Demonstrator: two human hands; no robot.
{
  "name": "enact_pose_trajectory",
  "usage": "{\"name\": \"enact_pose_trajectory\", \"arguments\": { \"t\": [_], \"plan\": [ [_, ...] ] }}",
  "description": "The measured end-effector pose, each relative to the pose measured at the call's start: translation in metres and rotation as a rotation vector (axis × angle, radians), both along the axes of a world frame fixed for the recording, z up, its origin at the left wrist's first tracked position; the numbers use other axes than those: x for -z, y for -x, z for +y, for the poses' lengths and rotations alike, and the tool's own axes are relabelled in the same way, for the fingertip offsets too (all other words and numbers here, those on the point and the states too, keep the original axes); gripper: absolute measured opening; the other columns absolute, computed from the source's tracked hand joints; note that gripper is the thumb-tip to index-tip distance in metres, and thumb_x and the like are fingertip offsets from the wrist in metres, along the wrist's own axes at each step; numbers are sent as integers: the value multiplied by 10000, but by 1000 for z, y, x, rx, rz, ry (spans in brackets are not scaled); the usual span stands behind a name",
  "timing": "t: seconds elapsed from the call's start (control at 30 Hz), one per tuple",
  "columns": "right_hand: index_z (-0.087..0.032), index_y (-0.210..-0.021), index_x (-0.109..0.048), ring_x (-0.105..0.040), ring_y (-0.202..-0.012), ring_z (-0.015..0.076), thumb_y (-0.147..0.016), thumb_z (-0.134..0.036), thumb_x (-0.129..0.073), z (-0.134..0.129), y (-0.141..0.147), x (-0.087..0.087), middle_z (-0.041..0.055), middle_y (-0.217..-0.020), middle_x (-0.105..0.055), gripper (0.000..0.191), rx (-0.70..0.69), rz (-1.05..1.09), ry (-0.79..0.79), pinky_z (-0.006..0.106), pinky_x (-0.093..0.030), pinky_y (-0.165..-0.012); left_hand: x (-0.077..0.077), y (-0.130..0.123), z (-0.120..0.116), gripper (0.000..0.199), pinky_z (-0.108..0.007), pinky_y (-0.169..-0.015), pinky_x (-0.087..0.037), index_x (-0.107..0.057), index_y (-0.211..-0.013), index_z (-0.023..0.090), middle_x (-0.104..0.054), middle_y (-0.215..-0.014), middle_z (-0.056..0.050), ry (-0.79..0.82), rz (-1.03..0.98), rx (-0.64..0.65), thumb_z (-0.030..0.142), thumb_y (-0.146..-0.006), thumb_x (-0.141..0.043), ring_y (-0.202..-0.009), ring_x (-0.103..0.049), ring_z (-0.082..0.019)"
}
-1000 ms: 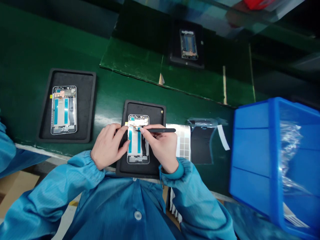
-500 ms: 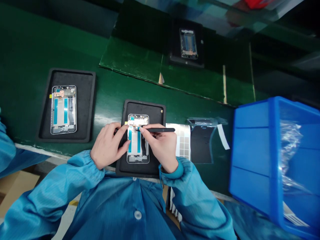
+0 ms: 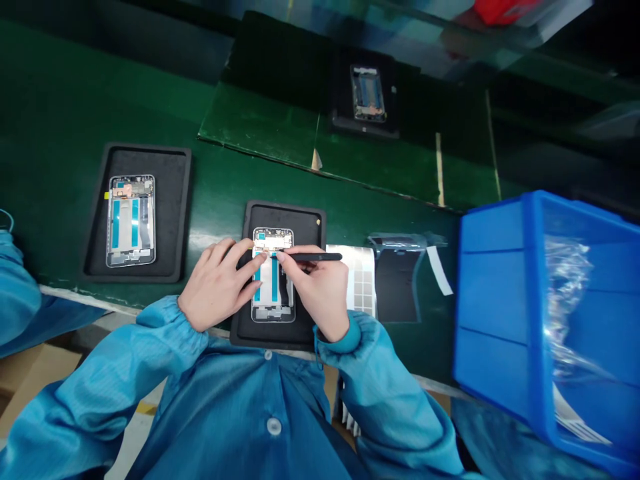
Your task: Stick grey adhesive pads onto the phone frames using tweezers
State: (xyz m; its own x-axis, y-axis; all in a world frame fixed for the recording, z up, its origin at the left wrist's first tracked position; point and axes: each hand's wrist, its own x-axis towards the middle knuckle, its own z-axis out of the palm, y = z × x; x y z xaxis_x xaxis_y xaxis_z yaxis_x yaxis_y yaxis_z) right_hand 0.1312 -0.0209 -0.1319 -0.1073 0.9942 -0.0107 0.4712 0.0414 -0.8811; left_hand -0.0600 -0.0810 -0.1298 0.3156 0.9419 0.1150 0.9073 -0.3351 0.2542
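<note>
An opened phone frame (image 3: 269, 313) with blue strips lies in a black tray (image 3: 305, 333) in front of me. My right hand (image 3: 317, 287) is closed around a black pen-like tool (image 3: 320, 257), whose tip reaches the upper part of the phone frame. My left hand (image 3: 217, 280) rests at the frame's left edge, fingers apart, with a fingertip near the tool's tip. Whether that fingertip presses on a small part is too small to tell.
Another phone frame lies in a black tray (image 3: 173, 253) on the left, a third in a tray (image 3: 390, 107) on the raised shelf. At right are a sticker sheet (image 3: 361, 280), a dark film (image 3: 397, 287), a white strip (image 3: 440, 270) and a blue bin (image 3: 493, 300) holding clear plastic.
My left index finger has moved right and down onto the phone frame, closer to the tool's tip. My right hand still holds the tool. The whole view has shifted slightly.
</note>
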Motion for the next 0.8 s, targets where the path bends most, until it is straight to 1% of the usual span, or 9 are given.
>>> {"name": "enact_pose_trajectory", "arguments": {
  "t": [0.1,0.2,0.33,0.43,0.5,0.6,0.67,0.73,0.8],
  "plan": [
    [-190,-852,-758,-738,-681,197,-807,-348,-770,-4,-6,-5,58,-827,-787,165,81,40,-4,306,-605,-639,-5,-3,4,423,-534,-971,-445,-591,-1346,191,-558,-1398,-139,-12,54,65,338,-951,-546,-1256,-475,-368],
    [-191,-859,-759,-742,-701,199,-786,-325,-793,-12,-15,-10,55,-836,-786,156,115,91,11,307,-618,-655,-9,-6,9,415,-538,-987,-435,-592,-1329,156,-596,-1353,-143,-22,89,105,316,-950,-537,-1228,-504,-364],
    [-203,-855,-765,-733,-697,193,-780,-309,-803,-31,-27,-16,45,-823,-782,135,121,107,30,308,-621,-657,-12,0,13,422,-543,-974,-440,-586,-1343,195,-593,-1350,-146,-3,101,144,330,-944,-560,-1219,-518,-364],
    [-210,-841,-768,-735,-728,207,-774,-304,-811,-44,-38,-19,48,-829,-781,124,139,153,40,326,-624,-681,-14,11,14,448,-536,-982,-446,-582,-1355,252,-540,-1421,-136,48,100,230,407,-935,-593,-1275,-484,-364],
    [-212,-833,-769,-732,-726,211,-772,-297,-815,-52,-46,-20,48,-817,-778,114,172,185,35,332,-621,-679,-15,18,14,477,-520,-998,-451,-573,-1367,256,-503,-1468,-127,74,96,269,455,-933,-594,-1318,-455,-357],
    [-211,-814,-771,-720,-698,210,-764,-297,-823,-61,-62,-19,49,-789,-770,112,232,200,26,334,-603,-648,-15,25,12,514,-521,-1031,-443,-559,-1385,230,-479,-1503,-127,76,87,269,484,-940,-577,-1350,-434,-352],
    [-206,-810,-774,-706,-676,209,-756,-309,-831,-67,-74,-18,53,-777,-764,130,271,190,38,334,-584,-619,-15,26,12,506,-536,-1037,-441,-567,-1379,240,-479,-1508,-122,76,90,267,495,-943,-569,-1351,-439,-354],
    [-198,-819,-777,-687,-651,200,-752,-324,-834,-72,-86,-14,55,-767,-758,154,309,186,56,326,-561,-588,-17,25,14,492,-537,-1036,-445,-586,-1357,254,-493,-1492,-114,87,95,271,518,-944,-556,-1338,-452,-351],
    [-193,-826,-778,-665,-625,183,-750,-333,-837,-77,-98,-10,52,-757,-751,170,341,192,62,312,-540,-566,-18,21,16,510,-534,-1035,-447,-602,-1335,242,-525,-1449,-119,96,99,256,557,-939,-541,-1311,-470,-350]
  ]
}}
